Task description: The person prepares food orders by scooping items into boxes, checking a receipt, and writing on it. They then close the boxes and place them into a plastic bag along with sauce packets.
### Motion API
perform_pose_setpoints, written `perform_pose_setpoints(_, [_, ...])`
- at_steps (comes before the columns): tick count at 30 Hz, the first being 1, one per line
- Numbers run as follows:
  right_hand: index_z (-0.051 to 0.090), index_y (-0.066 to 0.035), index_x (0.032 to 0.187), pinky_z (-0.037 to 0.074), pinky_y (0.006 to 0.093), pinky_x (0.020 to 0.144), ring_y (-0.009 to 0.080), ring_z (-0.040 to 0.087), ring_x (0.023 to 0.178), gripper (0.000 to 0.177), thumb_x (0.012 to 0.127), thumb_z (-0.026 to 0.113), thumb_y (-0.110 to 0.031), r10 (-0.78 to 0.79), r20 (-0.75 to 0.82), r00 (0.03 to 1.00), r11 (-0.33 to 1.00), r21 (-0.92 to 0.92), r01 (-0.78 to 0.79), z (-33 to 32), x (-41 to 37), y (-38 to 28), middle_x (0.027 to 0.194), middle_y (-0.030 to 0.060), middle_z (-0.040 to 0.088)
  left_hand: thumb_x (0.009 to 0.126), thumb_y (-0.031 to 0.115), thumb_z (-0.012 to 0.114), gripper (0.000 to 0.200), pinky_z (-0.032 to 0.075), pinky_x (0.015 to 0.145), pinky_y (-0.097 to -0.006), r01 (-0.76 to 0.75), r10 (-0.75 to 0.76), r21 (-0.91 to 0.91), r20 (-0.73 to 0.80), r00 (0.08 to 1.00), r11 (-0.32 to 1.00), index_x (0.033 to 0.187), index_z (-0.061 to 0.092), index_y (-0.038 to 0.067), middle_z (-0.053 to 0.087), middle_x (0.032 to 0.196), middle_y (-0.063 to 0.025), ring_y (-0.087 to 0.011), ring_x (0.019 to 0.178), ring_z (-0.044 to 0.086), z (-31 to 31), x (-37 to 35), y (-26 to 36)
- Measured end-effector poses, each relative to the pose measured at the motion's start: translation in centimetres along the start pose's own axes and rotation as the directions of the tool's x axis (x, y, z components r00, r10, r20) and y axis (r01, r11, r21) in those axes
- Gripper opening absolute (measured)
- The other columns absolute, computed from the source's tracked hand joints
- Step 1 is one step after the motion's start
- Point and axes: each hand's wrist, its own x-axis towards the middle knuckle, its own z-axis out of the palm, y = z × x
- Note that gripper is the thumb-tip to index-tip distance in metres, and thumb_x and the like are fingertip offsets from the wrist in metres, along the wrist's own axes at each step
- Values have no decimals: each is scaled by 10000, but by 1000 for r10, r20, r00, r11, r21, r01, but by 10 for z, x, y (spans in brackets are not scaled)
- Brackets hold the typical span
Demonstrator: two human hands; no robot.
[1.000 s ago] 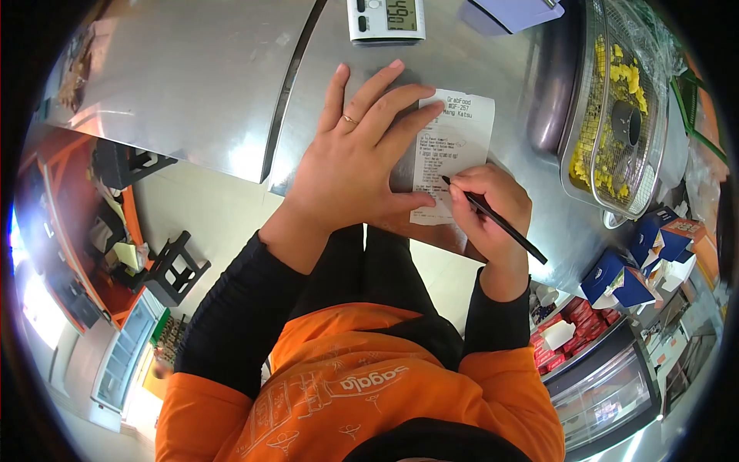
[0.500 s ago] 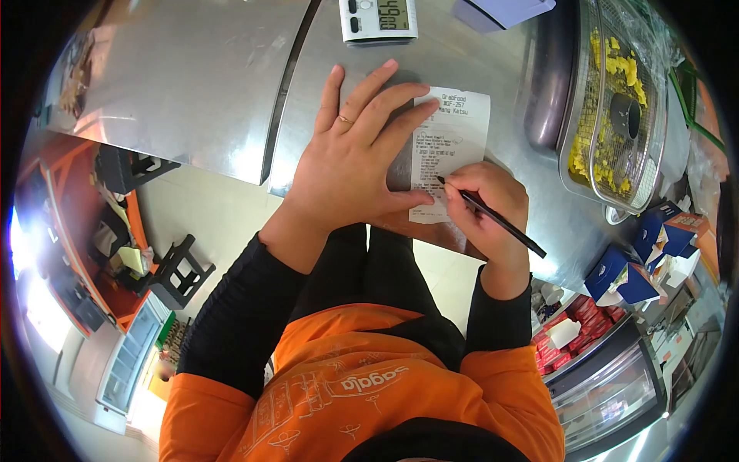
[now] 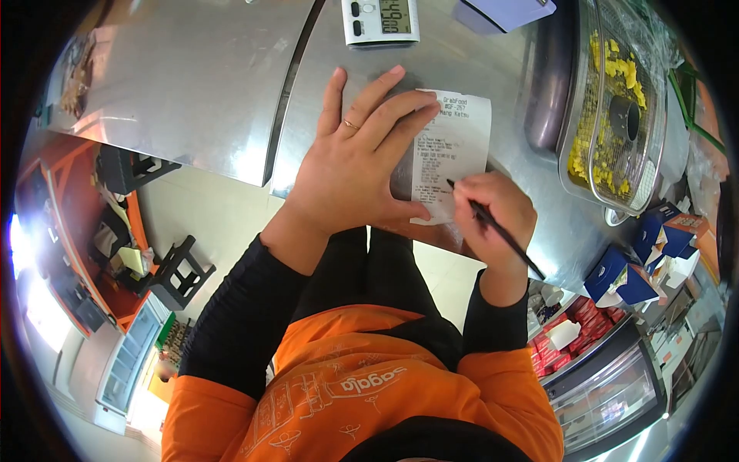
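Observation:
A printed paper receipt (image 3: 454, 146) lies on the steel counter (image 3: 192, 85) in front of me. Spread flat, my left hand (image 3: 354, 158) presses on its left side, with the thumb at the bottom edge and fingertips at the top corner. My right hand (image 3: 496, 215) is closed round a black pen (image 3: 504, 235), beside the receipt's lower right. The pen's tip points at the lower lines of print. A white digital timer (image 3: 380, 21) sits on the counter above my left fingers.
At the right stands a wire basket (image 3: 654, 154) with yellow crumbly food, beside a dark metal container (image 3: 550, 85). Blue boxes (image 3: 620, 277) are at the counter's right end. A lilac object (image 3: 508, 11) lies at the top. Below left is a black stool (image 3: 182, 273).
My right hand has shifted slightly right and down, drawing the pen tip away from the print. The left hand stays spread on the receipt.

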Motion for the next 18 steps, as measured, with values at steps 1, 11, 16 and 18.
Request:
perform_pose_setpoints(1, [647,-35,876,538,332,616,275,678,684,187,735,738,47,-7,36,999,1000,20,6,0,0,-6,790,99,682,594,661,803,918,169,1196,-578,-2,2,-2,-6,1000,1000,1330,602,149,523,1392,9,-264,1435,373,1,0,0])
perform_pose_setpoints(11, [648,-44,875,541,334,609,276,684,698,180,745,753,22,27,155,988,997,63,-38,13,-1,-4,799,102,692,591,675,791,923,167,1197,-577,0,0,-3,-53,999,1000,1316,612,132,543,1362,9,-253,1425,391,5,0,0])
perform_pose_setpoints(16, [645,-34,877,536,336,618,289,672,695,177,744,747,24,92,109,990,992,75,-100,6,-5,-5,797,108,677,590,714,772,951,166,1195,-581,-8,9,17,-43,999,1000,1321,609,129,541,1363,7,-253,1425,389,5,0,-1])
perform_pose_setpoints(18, [641,-30,880,535,340,620,290,668,690,172,751,735,34,57,124,991,997,36,-62,4,-1,-5,793,107,671,597,726,758,952,163,1196,-583,-11,12,27,-44,999,1000,1325,607,132,540,1364,9,-251,1426,388,5,1,-2])
